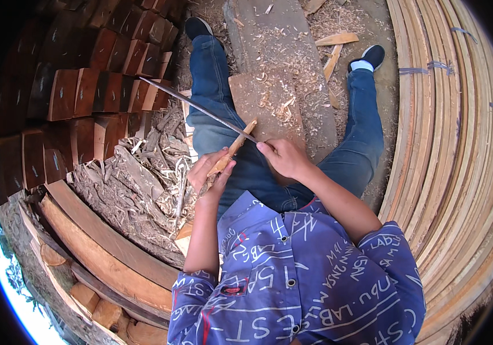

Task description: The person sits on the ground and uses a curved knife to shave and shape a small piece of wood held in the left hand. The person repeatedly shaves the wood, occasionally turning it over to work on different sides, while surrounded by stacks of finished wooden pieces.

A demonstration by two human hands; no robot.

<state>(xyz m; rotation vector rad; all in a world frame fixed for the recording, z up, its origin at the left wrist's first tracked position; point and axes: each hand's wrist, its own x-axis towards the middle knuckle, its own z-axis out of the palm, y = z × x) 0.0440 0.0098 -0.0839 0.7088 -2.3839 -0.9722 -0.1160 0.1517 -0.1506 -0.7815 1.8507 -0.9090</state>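
Observation:
My left hand (203,171) is closed around a short, roughly cut piece of pale wood (235,146), which points up and away over my left thigh. In my right hand (285,158) is the near end of a long machete-like blade (200,109), seen almost edge-on. The blade slants to the far left and crosses the wood near its upper end; whether the two touch I cannot tell. Its handle is hidden in my fist. Below both hands are my blue jeans (212,141), legs spread apart.
Stacked dark wooden blocks (88,92) rise at the left, with bark and shavings (137,172) beneath them. Long bundled strips of pale wood (430,144) line the right side. Between my legs lies a board (266,103) scattered with shavings. Curved timber (108,247) is at lower left.

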